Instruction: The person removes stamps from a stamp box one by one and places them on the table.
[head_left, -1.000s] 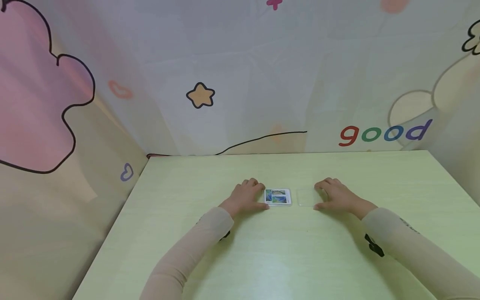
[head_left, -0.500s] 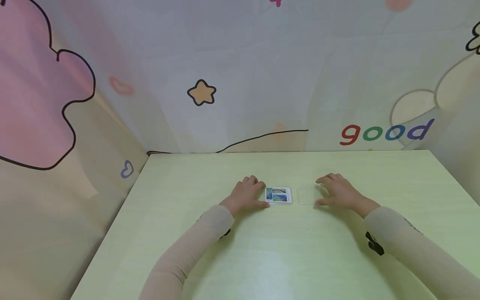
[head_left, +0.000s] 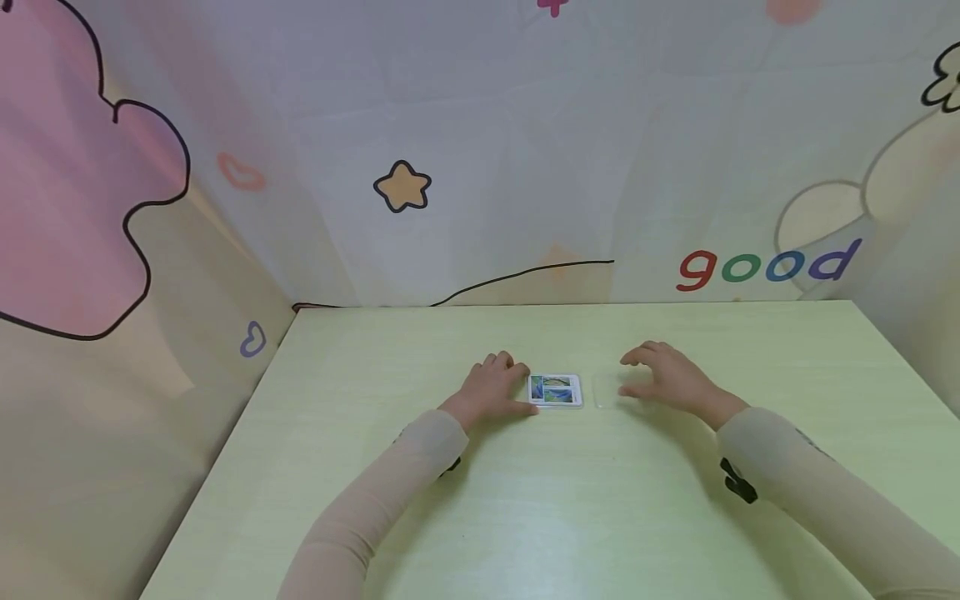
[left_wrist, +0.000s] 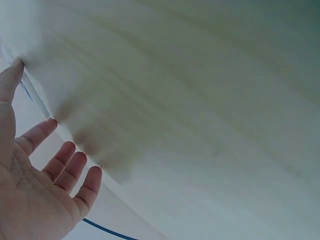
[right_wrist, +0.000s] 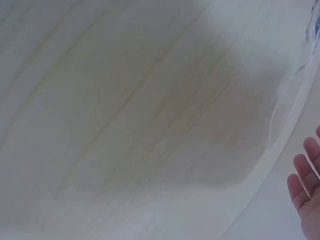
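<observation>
A flat card with blue and green pictures and a white border [head_left: 556,390], seemingly in a clear case, lies on the table. My left hand [head_left: 491,390] holds its left end between thumb and forefinger; the left wrist view shows the thumb and forefinger at a thin edge, with the other fingers of the hand [left_wrist: 37,185] spread. Just right of the card lies a clear, flat rectangular piece [head_left: 606,392], hard to see against the table. Over its right end my right hand [head_left: 671,379] hovers with thumb and fingers apart. The right wrist view shows that hand [right_wrist: 310,192] away from the clear piece [right_wrist: 285,107].
The pale wooden table [head_left: 555,500] reaches back to a printed cloth backdrop [head_left: 510,167] with a star and the word "good". More cloth hangs along the left and right sides. A black strap piece [head_left: 738,481] shows under the right sleeve.
My right hand has come off the right end of the clear piece, rising and shifting slightly left over it. The left hand, the card and the clear piece stay in place.
</observation>
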